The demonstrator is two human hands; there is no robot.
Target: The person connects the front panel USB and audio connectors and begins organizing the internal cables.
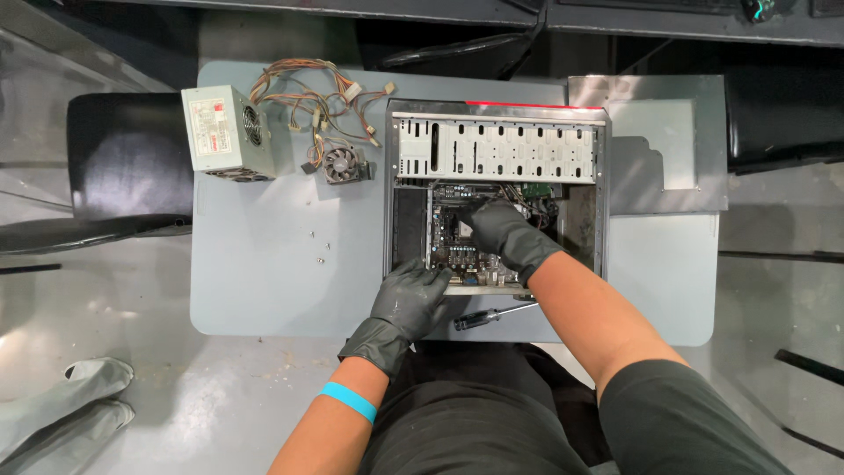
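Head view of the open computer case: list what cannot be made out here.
- Right hand: its fingertips reach down onto the circuit board; what they touch is hidden by the glove.
- Left hand: covers the case front edge; whether it has a grip on anything cannot be told.
- Screws on the table: too small to tell the type.
- Screwdriver: tip runs under the right forearm.

Repair workshop: opened computer case [497,189], loose power supply [226,132].

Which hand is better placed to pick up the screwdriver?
Left hand, probably: it rests at the case's near edge beside the screwdriver. The right hand is deep inside, on the motherboard.
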